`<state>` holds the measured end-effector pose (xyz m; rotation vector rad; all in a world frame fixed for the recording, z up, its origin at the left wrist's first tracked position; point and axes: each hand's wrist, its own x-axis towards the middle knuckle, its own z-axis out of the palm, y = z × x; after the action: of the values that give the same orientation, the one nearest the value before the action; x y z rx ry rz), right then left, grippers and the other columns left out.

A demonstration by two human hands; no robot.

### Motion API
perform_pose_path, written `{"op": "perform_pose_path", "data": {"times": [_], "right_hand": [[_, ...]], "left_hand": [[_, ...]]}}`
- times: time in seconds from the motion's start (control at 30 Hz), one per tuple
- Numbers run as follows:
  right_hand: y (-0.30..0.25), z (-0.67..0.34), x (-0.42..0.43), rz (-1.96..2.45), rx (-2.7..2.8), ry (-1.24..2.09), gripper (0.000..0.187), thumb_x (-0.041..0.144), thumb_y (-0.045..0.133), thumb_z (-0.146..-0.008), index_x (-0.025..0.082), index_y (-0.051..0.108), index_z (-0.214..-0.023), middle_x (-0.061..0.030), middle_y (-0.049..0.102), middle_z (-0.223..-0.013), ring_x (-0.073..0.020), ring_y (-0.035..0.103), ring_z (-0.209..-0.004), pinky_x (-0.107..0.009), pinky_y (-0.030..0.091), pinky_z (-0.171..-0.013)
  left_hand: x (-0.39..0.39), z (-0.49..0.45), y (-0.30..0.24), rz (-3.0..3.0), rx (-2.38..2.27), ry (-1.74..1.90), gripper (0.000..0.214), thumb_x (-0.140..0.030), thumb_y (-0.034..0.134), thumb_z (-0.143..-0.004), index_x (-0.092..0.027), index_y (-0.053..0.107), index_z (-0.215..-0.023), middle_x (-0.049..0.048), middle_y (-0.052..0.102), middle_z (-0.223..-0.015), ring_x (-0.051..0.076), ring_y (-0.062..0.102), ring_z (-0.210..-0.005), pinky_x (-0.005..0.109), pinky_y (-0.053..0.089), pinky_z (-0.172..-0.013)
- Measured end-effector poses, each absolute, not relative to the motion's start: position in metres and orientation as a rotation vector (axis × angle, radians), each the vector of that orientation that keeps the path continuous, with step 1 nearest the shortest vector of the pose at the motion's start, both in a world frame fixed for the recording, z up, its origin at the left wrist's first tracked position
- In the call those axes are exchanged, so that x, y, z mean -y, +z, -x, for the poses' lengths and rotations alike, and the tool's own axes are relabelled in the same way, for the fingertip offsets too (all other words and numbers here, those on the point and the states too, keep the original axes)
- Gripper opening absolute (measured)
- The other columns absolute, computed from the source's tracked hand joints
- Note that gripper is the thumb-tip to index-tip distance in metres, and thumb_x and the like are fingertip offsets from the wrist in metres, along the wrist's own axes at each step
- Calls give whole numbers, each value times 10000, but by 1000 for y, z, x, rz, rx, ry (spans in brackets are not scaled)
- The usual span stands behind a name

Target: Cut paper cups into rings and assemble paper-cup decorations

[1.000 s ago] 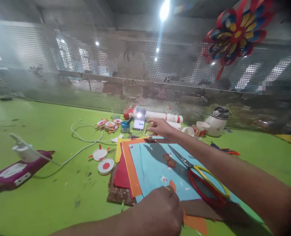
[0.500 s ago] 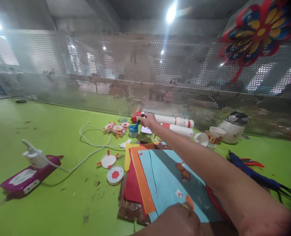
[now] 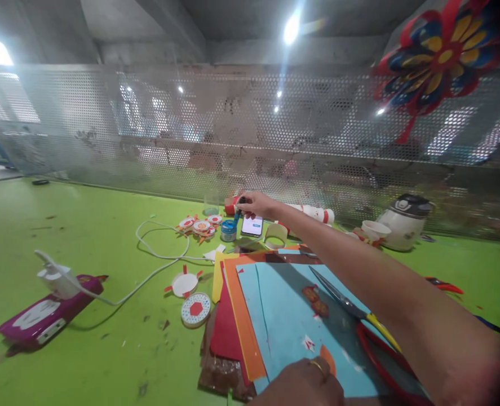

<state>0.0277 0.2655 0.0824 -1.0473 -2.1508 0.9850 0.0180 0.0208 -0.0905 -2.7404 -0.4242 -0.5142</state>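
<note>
In the head view, the outstretched right hand point(image 3: 258, 204) tightly pinches a brush-like tool point(image 3: 237, 216) slanting steeply down-left into a blue jar point(image 3: 228, 230). The left hand point(image 3: 304, 383), well apart from it, curls beside an orange paper piece point(image 3: 328, 360), its grip hidden. Scissors point(image 3: 349, 305) lie beyond on blue paper point(image 3: 279, 316), partly hidden by the right forearm; a phone point(image 3: 252, 226) sits just below the right hand.

- Left side, a purple power strip point(image 3: 32, 317), white adapter point(image 3: 59, 283) standing on it!
- Off loops a white cable point(image 3: 125, 299), rightward.
- Far right, a dark-topped white kettle point(image 3: 403, 224) beside a white cup point(image 3: 376, 230).
- Up high, a red-rimmed flower ornament point(image 3: 445, 57) before the mesh screen point(image 3: 241, 127)!
</note>
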Motion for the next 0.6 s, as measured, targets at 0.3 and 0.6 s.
{"op": "perform_pose_path", "data": {"times": [0.3, 0.6], "right_hand": [[106, -43, -265, 985, 2278, 979, 101, 70, 528, -886, 154, 585, -884, 50, 577, -515, -77, 569, -448, -163, 485, -421], [91, -36, -255, 909, 2514, 882, 134, 15, 589, -761, 131, 623, -818, 71, 524, -500, -66, 541, -429, -159, 446, -431]], "left_hand": [[-22, -18, -87, 2750, 402, -520, 182, -223, 589, -847, -161, 561, -678, -4, 521, -572, 117, 471, -565, 264, 319, -510], [-5, -24, -67, 2732, 607, -368, 162, -186, 627, -817, -167, 585, -662, -1, 519, -547, 115, 481, -569, 250, 365, -539]]}}
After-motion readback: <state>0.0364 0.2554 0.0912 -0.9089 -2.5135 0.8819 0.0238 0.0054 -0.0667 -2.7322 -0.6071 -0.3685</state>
